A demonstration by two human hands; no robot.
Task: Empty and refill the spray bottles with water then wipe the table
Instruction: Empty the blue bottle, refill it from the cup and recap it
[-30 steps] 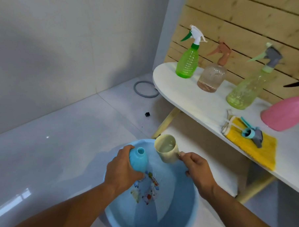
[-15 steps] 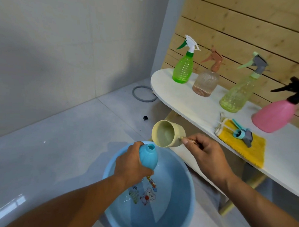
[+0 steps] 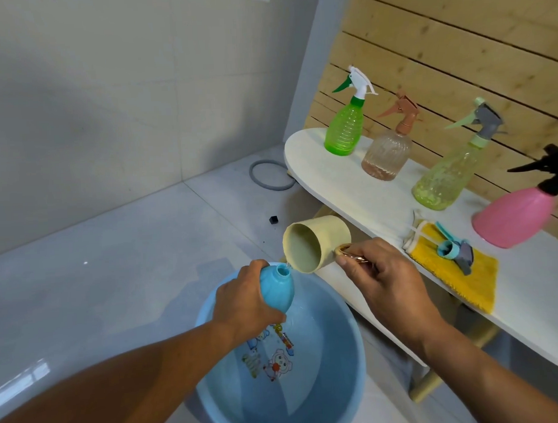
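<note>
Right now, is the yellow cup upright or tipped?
Tipped. The yellow cup lies nearly sideways in the right hand, its lip at the blue bottle mouth, over the basin.

Light blue bottle (image 3: 277, 289) in left hand (image 3: 243, 304); pale yellow cup (image 3: 316, 246) in right hand (image 3: 386, 281). Below both, blue basin (image 3: 352, 384) with cartoon bear print. Beyond right hand: yellow cloth (image 3: 459, 277), pink bottle (image 3: 514, 217), green bottle (image 3: 344, 130).
</note>
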